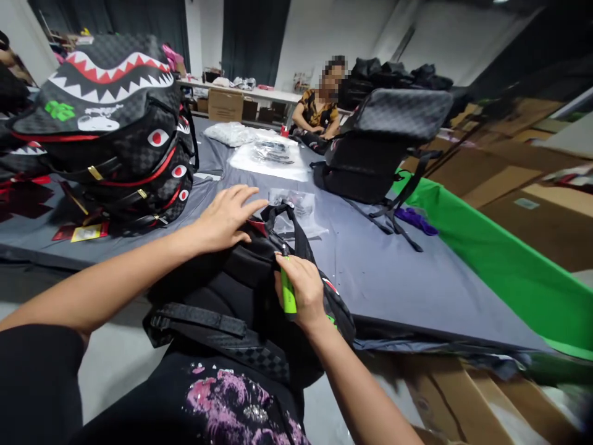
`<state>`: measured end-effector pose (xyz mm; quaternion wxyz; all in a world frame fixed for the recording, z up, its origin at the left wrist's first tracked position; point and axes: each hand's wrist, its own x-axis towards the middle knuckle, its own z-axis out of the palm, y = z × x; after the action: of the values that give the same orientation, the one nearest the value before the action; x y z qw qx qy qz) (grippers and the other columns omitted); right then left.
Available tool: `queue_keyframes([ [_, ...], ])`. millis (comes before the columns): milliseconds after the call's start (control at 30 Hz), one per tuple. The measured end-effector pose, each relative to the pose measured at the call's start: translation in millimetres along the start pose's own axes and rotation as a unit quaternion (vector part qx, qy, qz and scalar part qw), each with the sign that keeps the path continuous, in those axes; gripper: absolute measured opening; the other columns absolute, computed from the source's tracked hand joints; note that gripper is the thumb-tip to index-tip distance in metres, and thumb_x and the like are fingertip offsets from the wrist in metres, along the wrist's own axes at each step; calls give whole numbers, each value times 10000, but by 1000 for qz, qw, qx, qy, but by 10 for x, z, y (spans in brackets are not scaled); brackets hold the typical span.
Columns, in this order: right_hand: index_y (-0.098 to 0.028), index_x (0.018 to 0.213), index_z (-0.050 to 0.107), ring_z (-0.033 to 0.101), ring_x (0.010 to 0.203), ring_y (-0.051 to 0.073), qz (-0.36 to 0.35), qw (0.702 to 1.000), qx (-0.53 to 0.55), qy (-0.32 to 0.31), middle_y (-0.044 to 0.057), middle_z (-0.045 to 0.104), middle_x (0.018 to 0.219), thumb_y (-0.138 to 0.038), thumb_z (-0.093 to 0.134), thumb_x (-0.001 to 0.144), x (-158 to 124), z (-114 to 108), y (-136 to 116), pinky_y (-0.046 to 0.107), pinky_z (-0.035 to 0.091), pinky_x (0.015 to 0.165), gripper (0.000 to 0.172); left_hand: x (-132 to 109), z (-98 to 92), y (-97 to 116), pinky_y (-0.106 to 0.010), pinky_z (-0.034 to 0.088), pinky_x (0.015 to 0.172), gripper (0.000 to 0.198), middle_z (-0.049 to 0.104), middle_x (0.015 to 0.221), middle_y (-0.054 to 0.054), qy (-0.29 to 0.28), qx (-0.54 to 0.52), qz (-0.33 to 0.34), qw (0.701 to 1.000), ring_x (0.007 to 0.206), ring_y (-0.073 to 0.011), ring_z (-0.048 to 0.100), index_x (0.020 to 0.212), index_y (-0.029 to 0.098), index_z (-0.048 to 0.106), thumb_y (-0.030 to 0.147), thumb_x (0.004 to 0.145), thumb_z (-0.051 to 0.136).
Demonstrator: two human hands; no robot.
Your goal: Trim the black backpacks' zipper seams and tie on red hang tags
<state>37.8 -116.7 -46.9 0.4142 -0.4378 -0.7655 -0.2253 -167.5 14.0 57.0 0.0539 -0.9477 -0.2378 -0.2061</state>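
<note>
A black backpack leans upright against the table's near edge, its straps facing me and its top handle loop standing up. My left hand lies on the upper edge of this bag, fingers spread and palm down. In my right hand, beside the handle strap, is a lime-green lighter-like tool with a dark narrow tip pointing up. The fingers are wrapped round it; its exact kind is hard to make out. A checkered shoulder strap hangs toward my lap.
Stacked shark-mouth backpacks stand at the left of the grey-covered table. Clear plastic bags lie behind my bag. Another backpack stands at the right, near a green fabric barrier and cardboard boxes. A person sits across.
</note>
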Motion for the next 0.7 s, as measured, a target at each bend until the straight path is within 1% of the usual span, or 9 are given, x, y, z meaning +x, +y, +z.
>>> queue_keyframes([
  [67,-205,1372,475,650,1047,222,2,1000,21,-1,103,704,1119,-95,564,891,129,126,-57,385,514,872,501,92,10,-57,-453,313,1087,864,403,1502,-174,-87,7,-9,996,1378,-317,361,1481,187,332,368,762,776],
  [133,-203,1326,520,663,1011,216,24,999,36,-1,93,716,1071,-111,543,903,227,267,-97,376,510,856,433,192,89,-83,-449,336,1048,909,442,1477,-163,-158,13,-21,987,1327,-325,418,1518,199,257,411,782,747],
  [233,-204,1243,569,675,872,198,87,993,81,18,74,718,970,-126,537,900,247,418,-162,365,512,797,354,358,274,-123,-407,390,947,905,534,1383,-158,-193,30,-44,980,1196,-337,514,1515,201,280,457,776,732],
  [333,-211,1194,572,661,829,197,123,982,138,23,68,697,939,-110,552,876,133,427,-215,379,518,788,334,507,498,-182,-379,412,881,859,602,1278,-157,-213,24,-47,976,1110,-332,556,1474,193,369,511,760,725],
  [433,-218,1190,566,662,899,213,132,980,150,-8,76,693,974,-100,564,866,0,367,-176,407,525,833,345,567,678,-217,-390,400,923,933,570,1327,-159,-202,9,-26,979,1142,-323,543,1521,190,264,480,765,727],
  [500,-219,1208,558,662,949,217,134,979,152,-18,80,699,1011,-109,577,866,-54,346,-103,413,530,863,360,546,723,-212,-385,359,1007,990,486,1428,-164,-158,-11,17,987,1237,-300,488,1551,175,142,427,786,718],
  [567,-214,1230,548,664,974,218,132,978,161,-10,86,704,1044,-127,579,867,-78,349,-35,414,537,879,374,500,707,-184,-381,277,1100,992,370,1524,-166,-108,-29,80,990,1359,-281,380,1556,172,92,401,806,699],
  [633,-211,1249,538,670,974,226,133,976,173,8,91,709,1057,-157,563,873,-88,365,-4,426,547,873,380,461,675,-139,-433,177,1160,1005,237,1593,-167,-93,-25,134,986,1449,-306,242,1558,191,84,413,796,701],
  [700,-211,1262,532,676,966,246,134,974,183,32,97,714,1047,-207,536,886,-98,378,-12,460,551,861,376,453,679,-87,-541,107,1162,1074,89,1632,-164,-111,0,157,981,1486,-371,119,1560,230,65,432,748,737],
])
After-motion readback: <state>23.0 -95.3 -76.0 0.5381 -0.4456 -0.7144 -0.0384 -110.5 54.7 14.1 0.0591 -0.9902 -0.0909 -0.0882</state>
